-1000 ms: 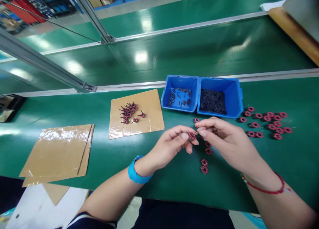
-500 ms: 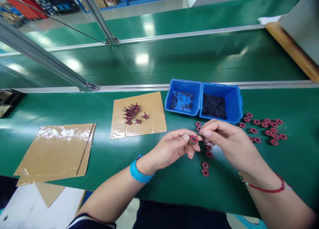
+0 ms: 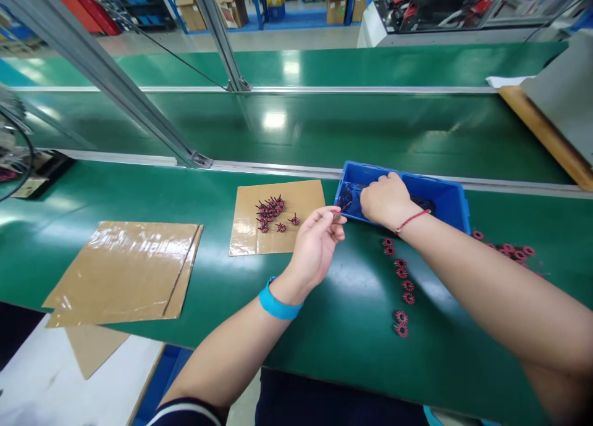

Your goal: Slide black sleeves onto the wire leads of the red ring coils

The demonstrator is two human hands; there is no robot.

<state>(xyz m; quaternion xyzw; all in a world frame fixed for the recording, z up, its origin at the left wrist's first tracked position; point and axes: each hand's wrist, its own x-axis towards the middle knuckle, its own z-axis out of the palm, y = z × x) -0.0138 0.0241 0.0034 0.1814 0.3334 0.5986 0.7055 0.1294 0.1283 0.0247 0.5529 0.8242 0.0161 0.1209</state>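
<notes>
My left hand [image 3: 319,244] pinches a small red-and-black wound motor stator [image 3: 336,216] between thumb and fingertips, just before the front left corner of the blue bins. Over the left blue bin [image 3: 353,215], which holds short black tube pieces, my right hand [image 3: 386,200] reaches down with curled fingers. Its fingertips are hidden, so what they grip cannot be seen. Several stators with black leads sticking up stand on a cardboard sheet [image 3: 241,244] to the left. A column of stators [image 3: 401,271] lies on the green table below my right forearm.
More stators [image 3: 512,251] lie right of the right blue bin [image 3: 456,207], partly behind my forearm. Stacked film-covered cardboard [image 3: 125,271] is at the left. A metal post [image 3: 152,120] slants down to the rail behind the table [image 3: 343,327].
My right hand has left the stator and moved forward into the left blue bin. My left hand keeps the stator, now turned edge-on. The view has tilted up and shifted left.
</notes>
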